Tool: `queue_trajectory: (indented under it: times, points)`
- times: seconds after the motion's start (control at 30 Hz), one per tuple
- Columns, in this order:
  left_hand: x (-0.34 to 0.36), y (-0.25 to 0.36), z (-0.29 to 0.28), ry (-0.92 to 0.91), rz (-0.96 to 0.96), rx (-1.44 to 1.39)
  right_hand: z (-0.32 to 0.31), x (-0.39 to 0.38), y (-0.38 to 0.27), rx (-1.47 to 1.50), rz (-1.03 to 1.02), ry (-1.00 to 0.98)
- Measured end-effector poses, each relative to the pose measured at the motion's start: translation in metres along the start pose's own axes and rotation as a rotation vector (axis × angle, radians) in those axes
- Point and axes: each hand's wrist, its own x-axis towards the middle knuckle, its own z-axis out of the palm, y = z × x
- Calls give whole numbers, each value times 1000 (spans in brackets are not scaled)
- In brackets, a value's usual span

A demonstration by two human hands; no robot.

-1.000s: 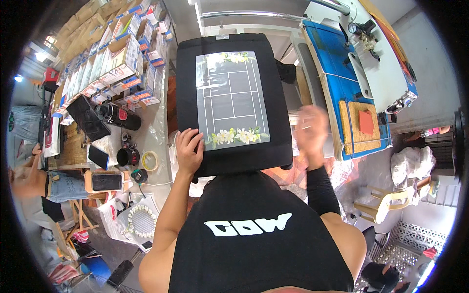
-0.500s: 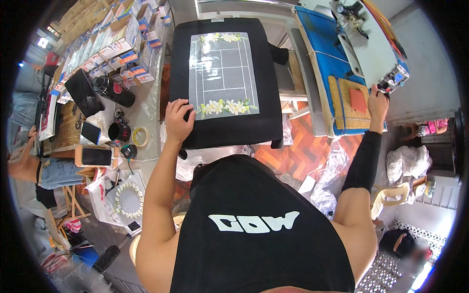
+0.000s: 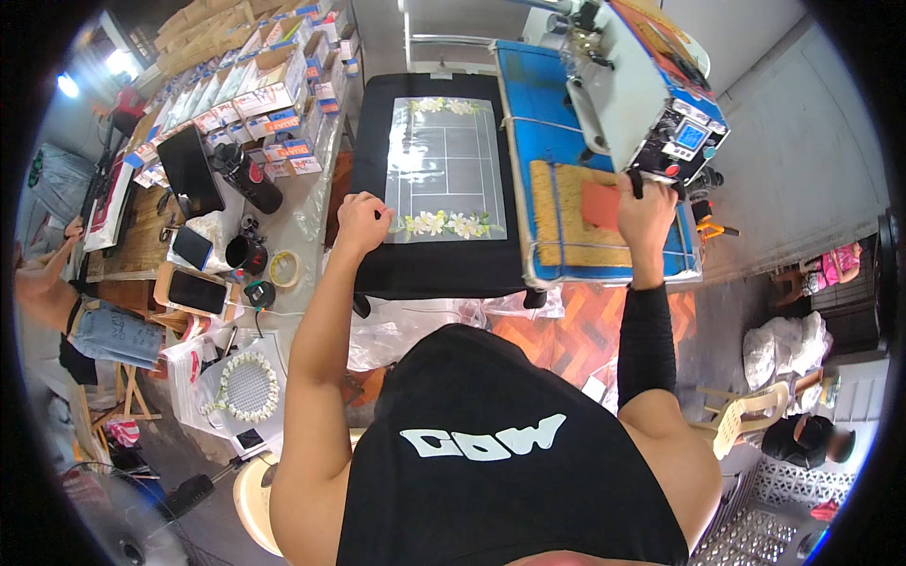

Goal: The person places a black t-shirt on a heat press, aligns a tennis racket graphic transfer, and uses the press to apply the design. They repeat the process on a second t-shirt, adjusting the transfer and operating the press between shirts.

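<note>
A black garment point(image 3: 444, 269) is spread over a flat bed in front of me. On it lies a clear film point(image 3: 448, 170) printed with white court lines and white flowers along both ends. By the film's near left corner is my left hand point(image 3: 364, 224), its fingers curled in; whatever they may pinch is hidden. My right hand point(image 3: 645, 219) grips the black handle point(image 3: 638, 182) of a heat press point(image 3: 653, 123) with a lit control screen. The press's blue upper plate point(image 3: 528, 104) reaches over the garment's right edge, and a tied yellow pad point(image 3: 557, 222) rests on it.
On the left table are stacked cardboard boxes point(image 3: 269, 90), a black bottle point(image 3: 247, 179), a tape roll point(image 3: 283, 268) and a phone point(image 3: 196, 289). A white chair point(image 3: 755, 415) stands at right. Another person's arm point(image 3: 47, 283) shows at far left.
The press's blue plate has swung left to the garment's edge, my right hand moving with its handle. My left hand's fingers have curled in beside the film.
</note>
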Motion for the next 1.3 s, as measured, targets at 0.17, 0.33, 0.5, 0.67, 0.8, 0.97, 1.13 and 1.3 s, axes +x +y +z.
queue_trajectory:
  times: [0.17, 0.33, 0.5, 0.67, 0.8, 0.97, 1.13, 1.3]
  points:
    - [-53, -36, -26, 185, -28, -213, -20, -7, -59, 58, -93, 320]
    - [-172, -76, -34, 195, -221, -164, -14, 5, -124, 385, -265, 238]
    - [-276, -84, -34, 138, -461, -232, -10, -4, -181, 357, -288, 226]
    - [-350, -80, -38, 115, -639, -246, -11, -9, -222, 377, -305, 251]
    - [-393, -72, -17, 97, -762, -362, -11, -16, -243, 315, -272, 212]
    - [-425, -44, -8, 45, -810, -452, -8, -23, -252, 286, -228, 192]
    - [-489, 0, 18, 92, -1032, -389, -11, -22, -247, 376, -285, 196]
    - [-647, 88, 105, -556, -1070, 185, -19, -40, -209, 995, -516, 338]
